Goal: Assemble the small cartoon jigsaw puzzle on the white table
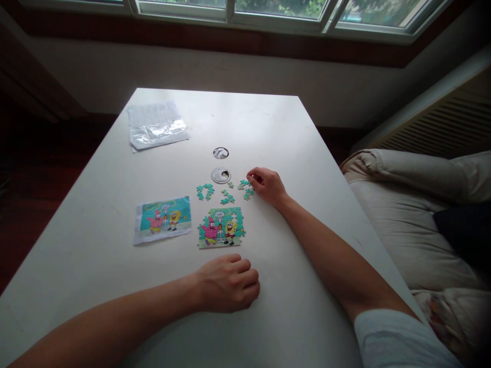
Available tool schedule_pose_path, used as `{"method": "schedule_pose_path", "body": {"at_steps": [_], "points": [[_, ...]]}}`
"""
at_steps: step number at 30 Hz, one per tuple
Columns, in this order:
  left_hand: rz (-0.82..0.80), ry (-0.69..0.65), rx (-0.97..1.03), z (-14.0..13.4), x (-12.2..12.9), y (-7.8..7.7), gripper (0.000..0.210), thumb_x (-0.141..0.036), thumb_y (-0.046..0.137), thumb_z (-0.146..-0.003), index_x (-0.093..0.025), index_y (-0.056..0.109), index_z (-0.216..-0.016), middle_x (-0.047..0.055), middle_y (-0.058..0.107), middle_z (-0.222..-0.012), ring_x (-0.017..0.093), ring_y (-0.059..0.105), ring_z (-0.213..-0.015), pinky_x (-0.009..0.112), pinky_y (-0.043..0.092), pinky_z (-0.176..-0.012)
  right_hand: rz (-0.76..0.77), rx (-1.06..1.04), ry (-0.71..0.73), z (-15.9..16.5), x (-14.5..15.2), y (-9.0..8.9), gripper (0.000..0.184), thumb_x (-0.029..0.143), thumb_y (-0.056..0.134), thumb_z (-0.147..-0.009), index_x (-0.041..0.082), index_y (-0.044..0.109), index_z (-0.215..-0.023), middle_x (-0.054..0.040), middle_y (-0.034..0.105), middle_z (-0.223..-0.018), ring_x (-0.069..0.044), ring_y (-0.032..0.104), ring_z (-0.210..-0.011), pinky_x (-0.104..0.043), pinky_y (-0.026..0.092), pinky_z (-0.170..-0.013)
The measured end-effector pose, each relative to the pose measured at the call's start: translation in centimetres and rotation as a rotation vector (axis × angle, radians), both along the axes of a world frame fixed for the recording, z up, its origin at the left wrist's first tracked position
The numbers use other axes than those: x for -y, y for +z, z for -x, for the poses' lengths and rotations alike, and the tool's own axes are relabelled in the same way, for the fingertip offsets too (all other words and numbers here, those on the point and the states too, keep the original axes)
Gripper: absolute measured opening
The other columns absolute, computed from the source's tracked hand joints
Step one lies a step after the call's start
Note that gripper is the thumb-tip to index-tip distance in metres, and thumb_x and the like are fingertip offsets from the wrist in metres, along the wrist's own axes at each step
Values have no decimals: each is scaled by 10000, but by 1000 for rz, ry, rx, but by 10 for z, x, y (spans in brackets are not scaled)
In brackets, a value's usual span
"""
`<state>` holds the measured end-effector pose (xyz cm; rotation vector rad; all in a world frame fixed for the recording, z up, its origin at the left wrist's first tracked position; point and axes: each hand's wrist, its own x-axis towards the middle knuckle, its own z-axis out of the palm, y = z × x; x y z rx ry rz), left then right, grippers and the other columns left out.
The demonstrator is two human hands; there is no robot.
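Observation:
A partly assembled jigsaw puzzle with cartoon figures lies flat on the white table, with gaps at its upper right. Just in front of it my left hand rests on the tabletop, curled into a fist with nothing showing in it. Beyond the puzzle are loose jigsaw pieces, a left cluster, a middle cluster and a right cluster. My right hand is at the right cluster, thumb and fingers drawn together over its edge. Whether a piece sits between the fingertips is hidden.
A printed reference picture in a clear sleeve lies left of the puzzle. Farther back are a plastic bag with paper and two round grommets set in the table. A beige sofa stands at the right.

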<state>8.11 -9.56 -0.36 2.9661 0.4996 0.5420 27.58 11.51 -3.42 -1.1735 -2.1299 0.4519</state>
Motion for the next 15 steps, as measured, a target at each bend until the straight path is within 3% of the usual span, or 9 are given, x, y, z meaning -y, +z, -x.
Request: {"method": "schedule_pose_path", "body": {"at_steps": [15], "points": [[10, -13, -28, 0, 0, 0, 162, -243, 517, -980, -187, 570, -838, 40, 570, -797, 169, 489, -694, 344, 333, -613, 3, -5, 8, 0, -1, -2, 124, 268, 597, -898, 206, 703, -891, -9, 621, -721, -148, 511, -648, -277, 387, -646]]}}
